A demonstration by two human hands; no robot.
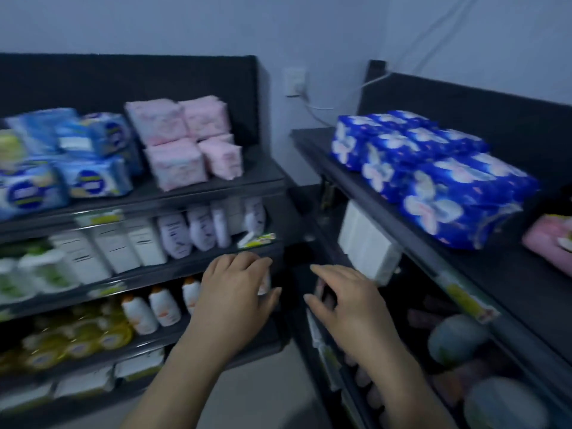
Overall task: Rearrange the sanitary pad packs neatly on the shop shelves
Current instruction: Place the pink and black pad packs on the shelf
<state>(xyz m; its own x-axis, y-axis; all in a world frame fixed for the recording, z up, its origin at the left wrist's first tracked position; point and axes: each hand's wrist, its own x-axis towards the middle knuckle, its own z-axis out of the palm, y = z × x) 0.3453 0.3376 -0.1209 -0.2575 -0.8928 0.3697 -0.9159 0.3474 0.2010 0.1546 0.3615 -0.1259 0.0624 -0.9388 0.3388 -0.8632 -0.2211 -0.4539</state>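
Observation:
Pink sanitary pad packs [185,144] stand stacked on the top left shelf [216,188], with light blue packs [89,159] to their left. Dark blue flowered packs [433,178] lie in a row on the top right shelf [387,193], and a pink pack [551,243] sits at its far right. My left hand [235,289] hovers with relaxed fingers in front of the lower left shelves, a white bottle partly hidden behind it. My right hand [343,298] reaches with spread fingers toward the dark corner between the two shelf units. Neither hand holds a pack. The picture is blurred.
Lilac bottles [198,230] and white boxes [123,246] fill the second left shelf; orange-capped bottles [154,305] and yellow packs [80,339] stand lower. A white box [368,246] sits under the right shelf. A wall socket [295,82] with a cable is in the corner.

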